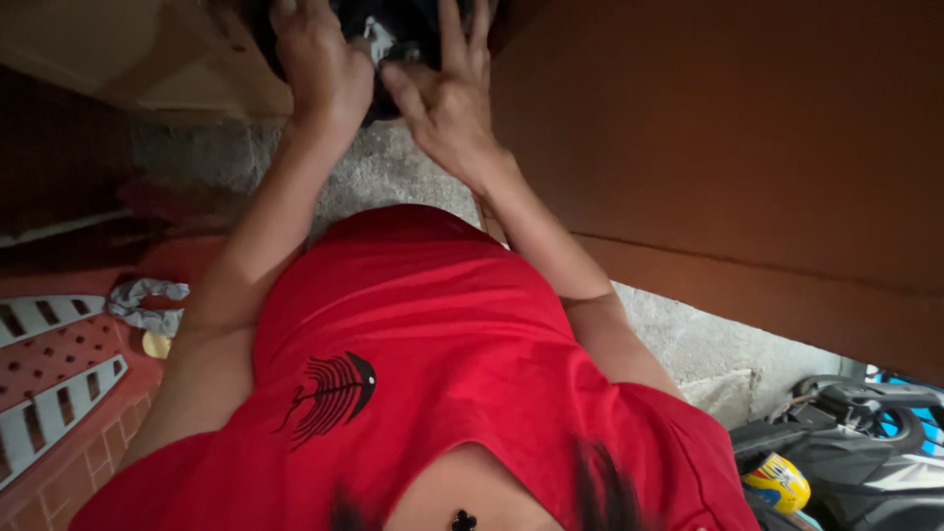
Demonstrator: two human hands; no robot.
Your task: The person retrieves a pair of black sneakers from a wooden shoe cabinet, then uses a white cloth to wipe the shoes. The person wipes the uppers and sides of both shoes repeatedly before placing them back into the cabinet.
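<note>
Both my arms reach forward over my red shirt to a black object at the top edge of the view. A small white-grey piece shows on it between my hands. My left hand is curled around the object's left side. My right hand lies against its right side with fingers spread and straight, thumb pointing toward the white piece. Most of the black object is cut off by the frame and covered by my hands.
A brown wooden panel fills the right side above a rough concrete floor. A red-and-white perforated plastic crate and a grey crumpled rag lie at left. At bottom right are a parked scooter and a yellow helmet.
</note>
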